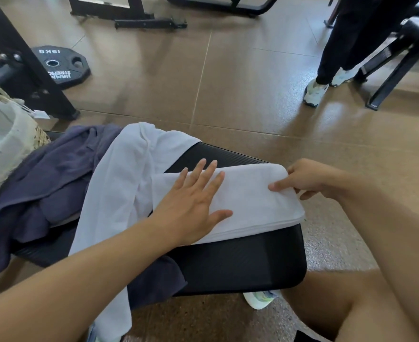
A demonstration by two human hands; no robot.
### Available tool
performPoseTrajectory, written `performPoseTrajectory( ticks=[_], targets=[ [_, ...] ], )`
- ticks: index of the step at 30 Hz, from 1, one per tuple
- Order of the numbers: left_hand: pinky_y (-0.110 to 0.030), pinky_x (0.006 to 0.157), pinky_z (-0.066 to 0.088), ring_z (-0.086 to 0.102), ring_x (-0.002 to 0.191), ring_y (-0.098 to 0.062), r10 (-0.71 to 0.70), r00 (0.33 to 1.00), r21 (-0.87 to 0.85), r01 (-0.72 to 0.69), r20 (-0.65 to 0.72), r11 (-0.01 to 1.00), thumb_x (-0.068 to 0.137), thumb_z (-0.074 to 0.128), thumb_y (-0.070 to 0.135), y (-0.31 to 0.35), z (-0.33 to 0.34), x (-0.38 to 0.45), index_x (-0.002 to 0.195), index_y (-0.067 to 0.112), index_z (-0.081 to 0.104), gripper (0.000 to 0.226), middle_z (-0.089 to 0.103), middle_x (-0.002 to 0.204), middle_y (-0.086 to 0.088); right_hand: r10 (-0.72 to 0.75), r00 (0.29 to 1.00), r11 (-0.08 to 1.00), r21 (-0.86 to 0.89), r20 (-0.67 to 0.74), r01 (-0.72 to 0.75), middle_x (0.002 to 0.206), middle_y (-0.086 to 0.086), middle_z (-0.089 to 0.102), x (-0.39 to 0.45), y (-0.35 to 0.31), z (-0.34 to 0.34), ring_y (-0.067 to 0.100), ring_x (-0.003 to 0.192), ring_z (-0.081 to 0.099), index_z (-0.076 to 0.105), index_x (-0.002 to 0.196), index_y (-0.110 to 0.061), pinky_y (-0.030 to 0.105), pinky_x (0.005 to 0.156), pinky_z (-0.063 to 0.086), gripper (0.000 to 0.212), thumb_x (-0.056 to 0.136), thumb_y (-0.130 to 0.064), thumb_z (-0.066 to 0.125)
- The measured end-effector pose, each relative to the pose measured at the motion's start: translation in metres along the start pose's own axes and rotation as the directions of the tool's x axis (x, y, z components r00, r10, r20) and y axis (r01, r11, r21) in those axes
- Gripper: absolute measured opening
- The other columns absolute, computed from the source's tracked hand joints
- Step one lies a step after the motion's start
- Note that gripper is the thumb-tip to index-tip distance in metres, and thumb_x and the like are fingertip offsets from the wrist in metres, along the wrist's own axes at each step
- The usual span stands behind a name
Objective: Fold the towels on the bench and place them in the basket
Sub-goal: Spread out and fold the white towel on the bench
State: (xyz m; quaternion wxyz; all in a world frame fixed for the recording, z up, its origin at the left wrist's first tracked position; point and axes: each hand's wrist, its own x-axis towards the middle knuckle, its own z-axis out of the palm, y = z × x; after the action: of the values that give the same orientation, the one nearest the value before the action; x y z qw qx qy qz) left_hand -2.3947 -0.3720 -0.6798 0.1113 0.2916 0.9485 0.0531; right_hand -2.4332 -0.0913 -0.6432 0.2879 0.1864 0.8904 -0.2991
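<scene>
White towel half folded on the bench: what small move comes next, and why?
Probably the right hand folds its pinched end over toward the left hand, which lies flat on the white towel. The towel is still a long strip, and the basket waits at the left.

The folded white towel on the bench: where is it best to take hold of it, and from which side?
Probably by its two short ends, one hand at each side. The folded white towel lies flat across the black bench, with loose layered edges along the near side, so pinching all layers together should keep the fold. The right hand already pinches the right end; the left hand lies flat on top.
</scene>
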Motion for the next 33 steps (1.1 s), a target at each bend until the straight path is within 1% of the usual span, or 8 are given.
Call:
performPoseTrajectory(
  ticks=[6, 11, 15, 18, 21, 25, 29, 33],
  targets=[
    [-0.049, 0.124, -0.011, -0.033, 0.149, -0.017, -0.002, 1.0, 0.026, 0.001, 0.028, 1.0, 0.089, 0.008, 0.078, 0.007, 0.012, 0.016, 0.159, 0.024, -0.018, 0.092, -0.028, 0.165, 0.003, -0.08, 0.992, 0.932, 0.362, 0.097, 0.039, 0.099, 0.0, 0.08, -0.005, -0.003, -0.008, 0.016, 0.089, 0.075, 0.072, 0.113, -0.013, 0.03, 0.074, 0.056, 0.034, 0.081, -0.02, 0.082],
    [-0.052, 0.123, -0.014, -0.034, 0.149, -0.017, -0.015, 0.999, 0.031, 0.014, 0.047, 0.999, 0.087, 0.008, 0.084, 0.01, 0.023, 0.023, 0.158, 0.026, -0.02, 0.096, -0.029, 0.165, 0.003, -0.116, 0.99, 0.887, 0.458, 0.082, 0.066, 0.105, 0.004, 0.079, -0.013, -0.006, -0.013, 0.017, 0.088, 0.074, 0.072, 0.118, -0.01, 0.031, 0.079, 0.056, 0.033, 0.089, -0.024, 0.075],
    [-0.054, 0.122, -0.012, -0.031, 0.15, -0.019, -0.039, 0.999, 0.05, 0.038, 0.018, 0.998, 0.086, 0.005, 0.085, 0.015, 0.028, 0.025, 0.158, 0.025, -0.021, 0.097, -0.027, 0.166, 0.001, -0.153, 0.988, 0.839, 0.53, 0.007, 0.126, 0.112, 0.009, 0.077, -0.023, -0.011, -0.013, 0.028, 0.105, 0.073, 0.068, 0.122, -0.01, 0.047, 0.101, 0.054, 0.034, 0.09, -0.024, 0.073],
    [-0.054, 0.122, -0.011, -0.031, 0.15, -0.019, -0.046, 0.999, 0.038, 0.046, 0.01, 0.998, 0.086, 0.005, 0.085, 0.016, 0.027, 0.024, 0.158, 0.024, -0.02, 0.098, -0.026, 0.166, 0.001, -0.217, 0.976, 0.789, 0.585, -0.021, 0.188, 0.119, 0.016, 0.073, -0.034, -0.024, -0.008, 0.037, 0.115, 0.067, 0.063, 0.127, -0.006, 0.055, 0.106, 0.049, 0.042, 0.09, -0.023, 0.074],
    [-0.051, 0.123, -0.014, -0.033, 0.149, -0.017, -0.033, 0.998, -0.03, 0.034, 0.047, 0.999, 0.088, 0.011, 0.084, 0.014, 0.023, 0.022, 0.158, 0.023, -0.02, 0.098, -0.027, 0.166, 0.002, -0.273, 0.962, 0.752, 0.621, -0.013, 0.222, 0.12, 0.02, 0.071, -0.047, -0.043, 0.0, 0.031, 0.106, 0.072, 0.059, 0.129, -0.002, 0.049, 0.099, 0.056, 0.043, 0.091, -0.018, 0.073],
    [-0.043, 0.125, -0.013, -0.028, 0.151, -0.015, -0.062, 0.992, -0.167, 0.08, 0.109, 0.983, 0.097, 0.028, 0.07, -0.002, -0.01, 0.015, 0.161, 0.022, -0.011, 0.089, -0.02, 0.168, 0.004, -0.328, 0.944, 0.736, 0.617, -0.034, 0.278, 0.099, 0.011, 0.076, -0.059, -0.072, 0.013, 0.019, 0.084, 0.074, 0.061, 0.121, -0.004, 0.032, 0.071, 0.062, 0.037, 0.089, -0.016, 0.075],
    [-0.043, 0.125, -0.01, -0.021, 0.154, -0.019, -0.226, 0.971, -0.081, 0.219, -0.081, 0.972, 0.104, 0.037, 0.05, -0.048, -0.044, 0.001, 0.161, 0.018, -0.002, 0.077, -0.011, 0.17, 0.0, -0.35, 0.933, 0.821, 0.453, -0.081, 0.348, 0.108, 0.014, 0.069, -0.061, -0.099, 0.041, 0.025, 0.087, 0.072, 0.06, 0.113, -0.017, 0.045, 0.078, 0.063, 0.036, 0.084, -0.02, 0.081],
    [-0.045, 0.125, -0.011, -0.019, 0.155, -0.023, -0.346, 0.925, -0.046, 0.343, -0.159, 0.938, 0.104, 0.04, 0.041, -0.085, -0.052, -0.017, 0.161, 0.015, 0.001, 0.074, -0.008, 0.17, -0.004, -0.412, 0.907, 0.875, 0.242, -0.084, 0.42, 0.094, 0.001, 0.06, -0.062, -0.123, 0.081, 0.016, 0.069, 0.062, 0.053, 0.113, -0.027, 0.027, 0.049, 0.048, 0.037, 0.085, -0.024, 0.078]
  ],
)
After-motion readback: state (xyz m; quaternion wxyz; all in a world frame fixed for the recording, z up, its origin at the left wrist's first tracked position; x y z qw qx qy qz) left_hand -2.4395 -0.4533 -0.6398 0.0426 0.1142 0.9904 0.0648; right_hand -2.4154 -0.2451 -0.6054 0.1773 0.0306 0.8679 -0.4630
